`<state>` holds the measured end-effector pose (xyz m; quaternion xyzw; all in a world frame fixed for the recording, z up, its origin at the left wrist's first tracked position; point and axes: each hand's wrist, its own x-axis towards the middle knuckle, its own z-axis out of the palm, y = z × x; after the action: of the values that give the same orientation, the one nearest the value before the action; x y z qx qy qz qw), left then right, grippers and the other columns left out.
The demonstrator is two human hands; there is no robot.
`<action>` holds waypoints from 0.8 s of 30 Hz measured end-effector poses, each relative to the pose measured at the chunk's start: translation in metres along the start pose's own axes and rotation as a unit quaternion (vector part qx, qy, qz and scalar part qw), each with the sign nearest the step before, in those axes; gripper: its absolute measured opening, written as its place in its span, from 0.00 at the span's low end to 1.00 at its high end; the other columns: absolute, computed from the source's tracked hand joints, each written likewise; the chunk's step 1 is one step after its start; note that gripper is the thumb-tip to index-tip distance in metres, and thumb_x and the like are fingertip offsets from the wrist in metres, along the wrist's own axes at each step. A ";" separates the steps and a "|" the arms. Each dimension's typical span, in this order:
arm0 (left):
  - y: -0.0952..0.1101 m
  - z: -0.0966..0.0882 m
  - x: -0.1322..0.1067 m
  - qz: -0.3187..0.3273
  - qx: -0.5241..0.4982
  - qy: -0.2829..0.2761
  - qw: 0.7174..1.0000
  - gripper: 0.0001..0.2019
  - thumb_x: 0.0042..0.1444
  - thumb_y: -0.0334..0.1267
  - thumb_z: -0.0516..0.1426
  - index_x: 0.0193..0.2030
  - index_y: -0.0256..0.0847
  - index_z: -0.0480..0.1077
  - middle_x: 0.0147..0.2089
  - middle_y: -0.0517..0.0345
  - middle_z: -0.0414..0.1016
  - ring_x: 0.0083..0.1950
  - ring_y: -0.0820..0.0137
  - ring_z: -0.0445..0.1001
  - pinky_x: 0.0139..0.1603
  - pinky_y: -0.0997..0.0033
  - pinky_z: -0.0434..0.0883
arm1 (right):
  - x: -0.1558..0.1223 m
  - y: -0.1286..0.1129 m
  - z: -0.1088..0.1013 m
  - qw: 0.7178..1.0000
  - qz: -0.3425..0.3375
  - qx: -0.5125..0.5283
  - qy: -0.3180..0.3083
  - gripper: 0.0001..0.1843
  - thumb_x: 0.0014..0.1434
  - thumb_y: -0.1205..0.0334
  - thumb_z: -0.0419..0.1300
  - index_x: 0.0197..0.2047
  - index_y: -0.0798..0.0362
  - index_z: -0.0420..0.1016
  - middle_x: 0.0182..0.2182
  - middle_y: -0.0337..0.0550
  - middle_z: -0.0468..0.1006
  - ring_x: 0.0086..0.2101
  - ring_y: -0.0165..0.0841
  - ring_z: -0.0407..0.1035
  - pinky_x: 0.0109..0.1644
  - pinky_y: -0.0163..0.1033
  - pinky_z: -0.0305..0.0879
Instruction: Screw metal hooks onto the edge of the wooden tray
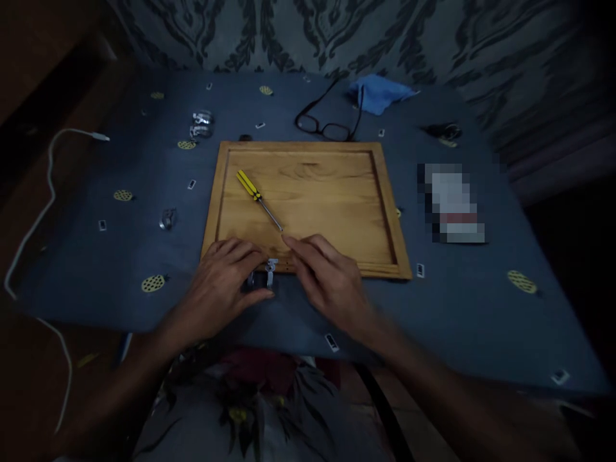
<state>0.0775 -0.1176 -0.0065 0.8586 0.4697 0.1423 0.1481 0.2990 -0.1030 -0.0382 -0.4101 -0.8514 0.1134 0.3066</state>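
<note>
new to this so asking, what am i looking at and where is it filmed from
No machine: just a person's two bare hands, pictured by a camera worn on the head, looking forward and down. On the table lies a board with a screwdriver on it; glasses and a cloth lie beyond. The left hand holds a metal piece at the board's near edge. The right hand is near the screwdriver's tip; I can't tell whether it holds anything.

Dim light leaves the far right almost black. A wall [356, 32] papered in dark leafy scrolls rises behind the far edge of the tabletop [457, 321], whose blue-grey cloth [120, 250] bears yellow pineapple prints [153, 283]. Brown floor [409, 428] shows below the near edge.
</note>
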 end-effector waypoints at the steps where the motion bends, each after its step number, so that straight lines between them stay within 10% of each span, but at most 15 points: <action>1: 0.000 0.001 0.000 -0.001 0.000 0.003 1.000 0.21 0.58 0.46 0.69 0.53 0.41 0.73 0.48 0.55 0.79 0.51 0.57 0.75 0.51 0.55 0.70 | 0.008 0.001 0.001 1.000 0.019 0.010 0.001 0.20 0.73 0.68 0.49 0.63 0.54 0.71 0.42 0.47 0.79 0.40 0.35 0.78 0.42 0.39 0.76; 14: -0.005 0.002 0.002 -0.019 -0.016 -0.013 1.000 0.17 0.58 0.42 0.69 0.52 0.42 0.75 0.49 0.54 0.79 0.52 0.55 0.76 0.54 0.51 0.71 | 0.120 -0.008 0.018 0.966 0.225 -0.033 -0.124 0.20 0.69 0.53 0.59 0.59 0.55 0.69 0.59 0.59 0.76 0.54 0.49 0.74 0.55 0.52 0.70; 24: -0.009 0.006 0.003 -0.015 -0.011 -0.013 1.000 0.12 0.60 0.42 0.66 0.49 0.45 0.76 0.49 0.54 0.79 0.52 0.54 0.76 0.51 0.55 0.70 | 0.108 0.022 0.037 0.953 0.262 0.153 -0.022 0.05 0.60 0.62 0.63 0.35 0.52 0.72 0.32 0.39 0.77 0.37 0.35 0.73 0.42 0.38 0.68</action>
<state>0.0742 -0.1105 -0.0149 0.8518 0.4786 0.1340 0.1656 0.2385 -0.0037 -0.0303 -0.5640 -0.6933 0.3279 0.3063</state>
